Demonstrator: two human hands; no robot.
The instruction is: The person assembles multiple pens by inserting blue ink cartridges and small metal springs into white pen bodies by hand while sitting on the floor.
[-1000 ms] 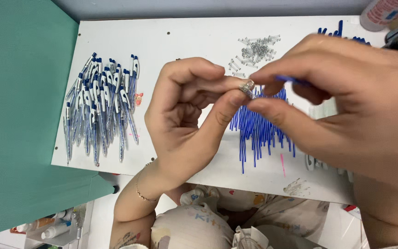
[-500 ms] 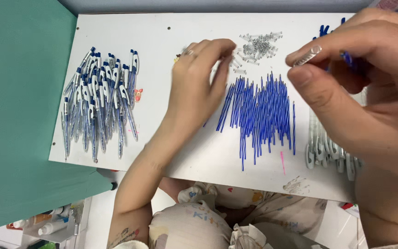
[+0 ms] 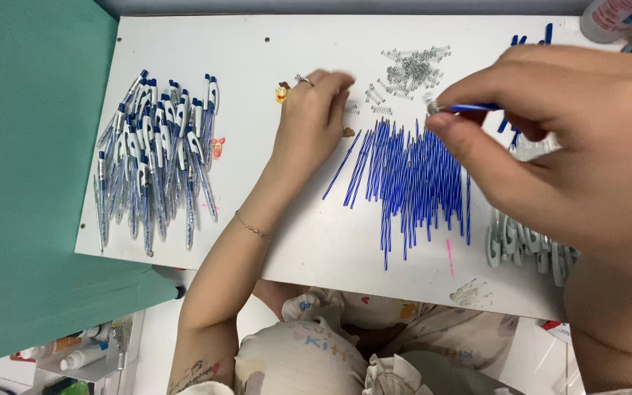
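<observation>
My left hand (image 3: 312, 121) reaches out over the white table (image 3: 257, 66), fingertips down next to the pile of small metal springs (image 3: 407, 73); what it pinches is hidden. My right hand (image 3: 557, 139), close to the camera, pinches a blue pen refill (image 3: 469, 107) with a spring on its tip. Below them lies a spread of blue ink refills (image 3: 411, 183). A heap of assembled blue-and-clear pens (image 3: 155, 157) lies at the table's left.
Clear pen barrels (image 3: 524, 245) lie at the right edge under my right hand. A teal panel (image 3: 31, 183) borders the table on the left. A pink-white container (image 3: 612, 16) stands at the far right corner. Bottles (image 3: 74, 355) sit on a low shelf.
My hands have separated. The left one went forward from the refill to the springs; the right one moved right and up, keeping the refill with the spring.
</observation>
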